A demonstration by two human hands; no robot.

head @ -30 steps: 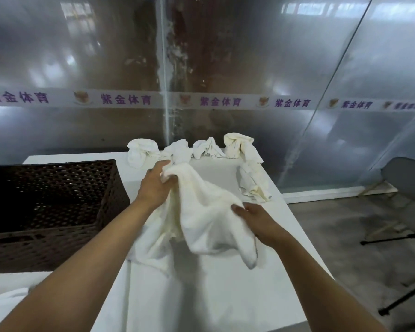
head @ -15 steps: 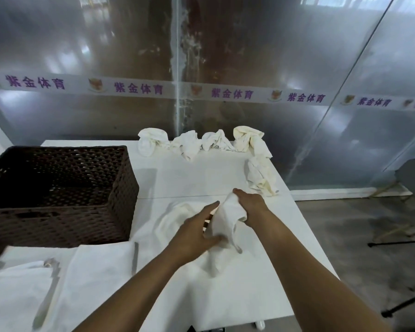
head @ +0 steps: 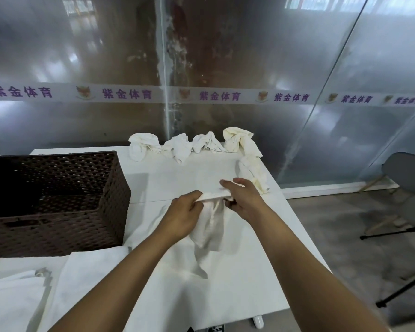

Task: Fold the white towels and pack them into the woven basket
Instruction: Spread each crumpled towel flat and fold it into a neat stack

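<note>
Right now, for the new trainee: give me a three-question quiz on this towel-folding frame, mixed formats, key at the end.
1. True or false: the woven basket already holds folded towels.
2. Multiple choice: the towel being worked on is held by A) the left hand alone, B) the right hand alone, C) both hands along its top edge.
3. Fill in: the crumpled towels wait along the table's ____ edge, against the glass wall.

Key
1. False: its visible interior looks empty.
2. C: each hand pinches the top edge and the rest hangs down to the table.
3. Far.
</note>
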